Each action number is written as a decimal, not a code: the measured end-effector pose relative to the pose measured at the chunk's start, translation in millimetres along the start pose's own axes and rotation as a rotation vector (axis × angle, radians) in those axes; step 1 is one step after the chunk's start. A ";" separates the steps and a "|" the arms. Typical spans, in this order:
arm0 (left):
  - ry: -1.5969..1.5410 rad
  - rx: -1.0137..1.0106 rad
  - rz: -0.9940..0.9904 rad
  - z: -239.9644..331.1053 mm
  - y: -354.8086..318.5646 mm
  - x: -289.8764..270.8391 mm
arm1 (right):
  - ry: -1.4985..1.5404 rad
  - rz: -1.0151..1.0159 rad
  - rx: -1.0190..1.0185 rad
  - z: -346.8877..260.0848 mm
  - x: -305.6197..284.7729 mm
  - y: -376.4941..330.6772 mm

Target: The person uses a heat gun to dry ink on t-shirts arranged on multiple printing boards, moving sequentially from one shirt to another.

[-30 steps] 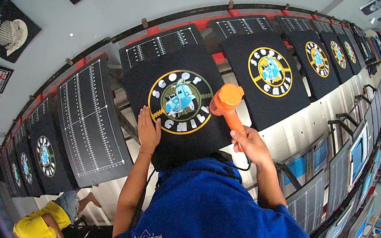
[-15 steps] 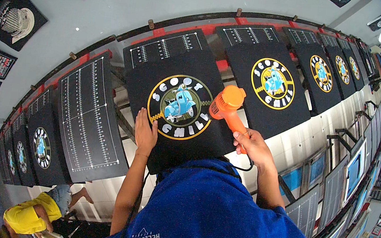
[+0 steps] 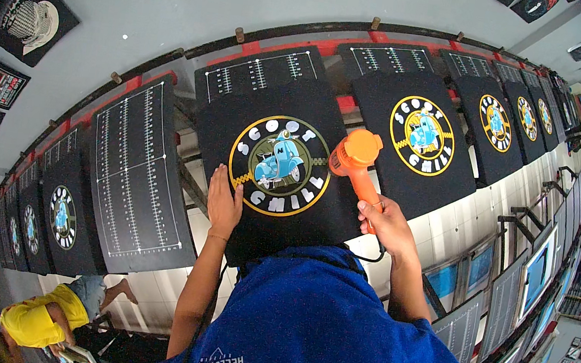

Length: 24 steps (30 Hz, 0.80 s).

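Note:
In front of me a black T-shirt [image 3: 214,125] is stretched over a flat board. It bears a round print [image 3: 279,164] of a light-blue scooter within a yellow ring and white letters. My left hand [image 3: 225,204] lies flat at the print's lower left edge, fingers out and holding nothing. My right hand [image 3: 388,227] is wrapped round the handle of an orange heat gun [image 3: 359,162]. Its nozzle points left at the print's right edge, just above the cloth. A dark cord runs down from the handle.
Another printed black shirt [image 3: 379,112] lies on the board to the right, with several more beyond. To the left is a bare board with white ruled marks [image 3: 133,177]. Framed screens [image 3: 540,266] stand at right. A person in yellow [image 3: 45,318] bends at lower left.
The view has shifted slightly. My left hand stays flat on the shirt, and the heat gun remains in my right hand at the print's right edge. The person in yellow has moved slightly.

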<state>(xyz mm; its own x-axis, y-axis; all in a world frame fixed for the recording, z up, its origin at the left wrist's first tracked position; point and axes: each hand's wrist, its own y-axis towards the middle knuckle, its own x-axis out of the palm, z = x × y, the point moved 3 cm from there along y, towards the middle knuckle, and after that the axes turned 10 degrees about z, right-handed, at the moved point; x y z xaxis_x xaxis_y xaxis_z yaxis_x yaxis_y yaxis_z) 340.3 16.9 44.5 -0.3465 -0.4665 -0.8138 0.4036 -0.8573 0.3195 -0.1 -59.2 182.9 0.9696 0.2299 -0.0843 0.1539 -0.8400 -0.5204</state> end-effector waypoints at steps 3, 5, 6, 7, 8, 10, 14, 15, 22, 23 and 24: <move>0.005 -0.007 -0.004 -0.9 0.1 0.5 | 0.042 0.002 0.025 -2.2 -4.0 4.2; 0.012 -0.009 -0.005 -2.2 -0.5 1.5 | -0.023 0.017 0.009 -5.2 0.4 5.1; 0.015 -0.009 -0.005 -2.7 -0.9 1.9 | -0.055 0.025 0.001 -6.2 1.7 5.5; 0.018 -0.009 -0.004 -3.1 -1.4 2.2 | -0.030 0.025 0.017 -5.7 0.5 6.8; 0.022 -0.009 -0.009 -3.2 -0.9 2.3 | -0.006 0.025 0.032 -4.6 -1.5 8.8; 0.030 -0.011 -0.018 -3.0 0.0 2.4 | -0.001 0.012 0.032 -4.2 -2.1 8.8; 0.018 -0.012 -0.002 -2.9 -1.0 1.7 | -0.006 -0.017 0.037 -6.9 -3.9 -1.2; 0.020 -0.005 0.003 -3.5 -0.9 2.1 | 0.014 -0.017 0.053 -7.0 -4.6 -2.6; 0.016 0.015 0.012 -3.0 -0.5 2.4 | -0.009 -0.002 0.028 -2.7 -3.9 0.6; 0.016 0.011 0.010 -3.1 -0.3 2.1 | -0.020 -0.004 0.009 -0.7 -1.5 4.0; 0.016 0.008 0.008 -3.0 -0.3 1.9 | -0.030 -0.006 -0.010 -1.3 0.3 6.3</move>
<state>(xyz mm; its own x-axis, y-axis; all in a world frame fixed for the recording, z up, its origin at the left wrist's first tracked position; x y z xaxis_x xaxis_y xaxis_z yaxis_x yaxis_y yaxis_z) 342.0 16.9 41.4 -0.3298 -0.4697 -0.8189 0.3996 -0.8554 0.3297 1.4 -65.1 180.8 0.9625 0.2494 -0.1064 0.1619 -0.8434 -0.5124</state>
